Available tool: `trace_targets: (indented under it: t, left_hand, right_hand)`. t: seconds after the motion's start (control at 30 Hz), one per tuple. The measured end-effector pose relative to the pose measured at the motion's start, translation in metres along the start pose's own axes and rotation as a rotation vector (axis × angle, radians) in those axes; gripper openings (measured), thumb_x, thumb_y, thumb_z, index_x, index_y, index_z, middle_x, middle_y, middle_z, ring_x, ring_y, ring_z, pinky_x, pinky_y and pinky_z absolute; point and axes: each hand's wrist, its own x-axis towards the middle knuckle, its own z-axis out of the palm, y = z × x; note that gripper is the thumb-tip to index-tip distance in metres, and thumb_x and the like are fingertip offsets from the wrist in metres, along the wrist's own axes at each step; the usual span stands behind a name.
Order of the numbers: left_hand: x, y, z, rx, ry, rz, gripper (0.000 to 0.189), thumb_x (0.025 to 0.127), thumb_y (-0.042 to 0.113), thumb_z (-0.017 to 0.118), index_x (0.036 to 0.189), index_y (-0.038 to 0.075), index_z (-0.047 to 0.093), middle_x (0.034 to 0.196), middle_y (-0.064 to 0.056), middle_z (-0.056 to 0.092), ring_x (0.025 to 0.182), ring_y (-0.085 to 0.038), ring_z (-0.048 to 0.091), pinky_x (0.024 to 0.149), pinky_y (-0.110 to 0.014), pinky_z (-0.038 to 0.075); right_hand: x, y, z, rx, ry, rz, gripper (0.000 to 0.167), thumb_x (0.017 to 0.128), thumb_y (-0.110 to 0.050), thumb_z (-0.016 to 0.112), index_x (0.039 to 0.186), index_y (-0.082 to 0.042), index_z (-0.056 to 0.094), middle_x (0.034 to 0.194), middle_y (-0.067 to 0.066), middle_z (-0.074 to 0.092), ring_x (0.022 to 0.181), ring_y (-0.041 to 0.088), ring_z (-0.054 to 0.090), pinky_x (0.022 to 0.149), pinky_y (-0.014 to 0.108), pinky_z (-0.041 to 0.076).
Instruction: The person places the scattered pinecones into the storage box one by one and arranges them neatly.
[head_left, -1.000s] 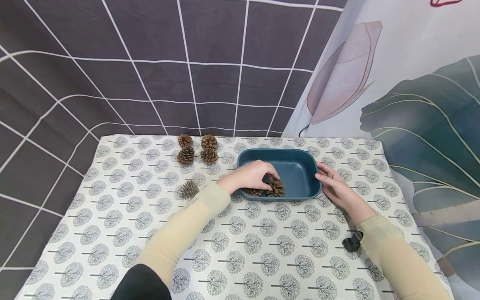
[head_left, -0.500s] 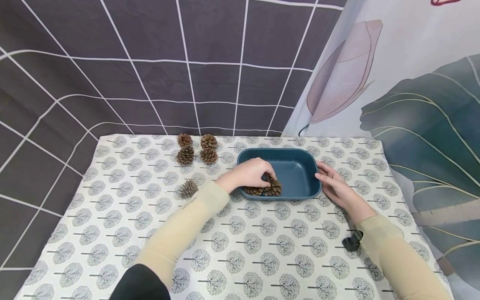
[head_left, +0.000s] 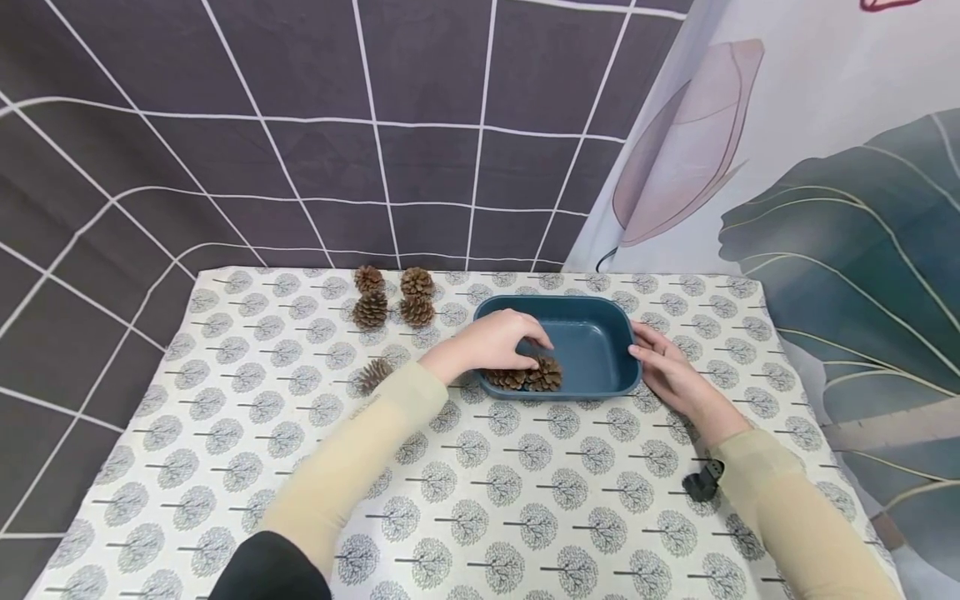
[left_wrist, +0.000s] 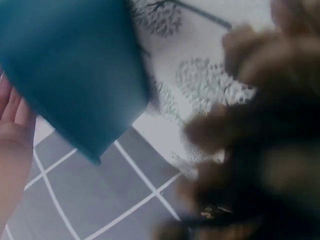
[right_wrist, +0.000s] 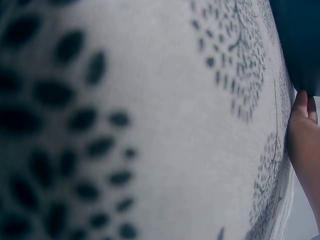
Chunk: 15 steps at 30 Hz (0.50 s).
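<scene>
A blue rectangular box (head_left: pixel 596 346) sits on the table. Two brown pine cones, a right one (head_left: pixel 545 375) and a left one (head_left: pixel 506 379), lie side by side in its near left corner. My left hand (head_left: pixel 498 340) reaches over the box's left wall, its thumb by the right cone and its other fingers spread away from it. On the outside of the box's right end, my right hand (head_left: pixel 671 371) rests with fairly straight fingers. The left wrist view has a blurred pine cone (left_wrist: pixel 280 65) close to the lens.
Several pine cones (head_left: pixel 370 310) are grouped left of the box near the table's back edge. A single pine cone (head_left: pixel 372 375) lies nearer, beside my left forearm. The tablecloth (head_left: pixel 555 492) has a tree print. A black device (head_left: pixel 702 481) is at the right wrist.
The right cone has moved a little left, up against the other cone. My left fingers have since spread and come off it. The right hand stays at the box's end.
</scene>
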Motion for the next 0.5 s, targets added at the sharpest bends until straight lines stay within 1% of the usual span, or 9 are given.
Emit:
trace_targets:
  t: [0.13,0.27,0.4,0.5]
  left_hand:
    - [-0.009,0.002,-0.012,-0.016,0.041,-0.012,0.033,0.099,0.017,0.076,0.131,0.010,0.074,0.136,-0.006,0.074,0.131,-0.022,0.067,0.122,-0.037,0.049]
    - [-0.021,-0.002,-0.024,-0.026,0.081,-0.019,0.032,0.098,0.014,0.076,0.130,0.009,0.074,0.135,-0.006,0.074,0.128,-0.023,0.069,0.120,-0.038,0.051]
    - [-0.039,-0.009,-0.034,-0.030,0.121,-0.045,0.031,0.099,0.014,0.075,0.129,0.010,0.075,0.133,-0.005,0.075,0.124,-0.023,0.070,0.115,-0.039,0.055]
    - [-0.055,-0.014,-0.039,-0.042,0.148,-0.072,0.030,0.098,0.014,0.075,0.128,0.010,0.075,0.131,-0.006,0.076,0.122,-0.024,0.071,0.114,-0.041,0.055]
  right_hand:
    - [0.000,0.001,0.000,0.023,-0.005,-0.012,0.043,0.108,0.005,0.047,0.139,-0.021,0.061,0.136,-0.006,0.067,0.122,0.006,0.065,0.106,0.017,0.056]
    - [0.000,0.001,0.000,0.031,-0.015,-0.018,0.042,0.108,0.005,0.049,0.140,-0.019,0.061,0.135,-0.005,0.067,0.121,0.007,0.065,0.105,0.018,0.056]
    - [0.000,0.001,-0.001,0.027,-0.020,-0.014,0.042,0.108,0.005,0.048,0.141,-0.019,0.060,0.135,-0.004,0.067,0.121,0.008,0.065,0.105,0.019,0.057]
    - [0.000,0.001,-0.001,0.020,-0.011,-0.003,0.042,0.108,0.005,0.048,0.140,-0.020,0.060,0.135,-0.005,0.067,0.121,0.007,0.065,0.105,0.019,0.057]
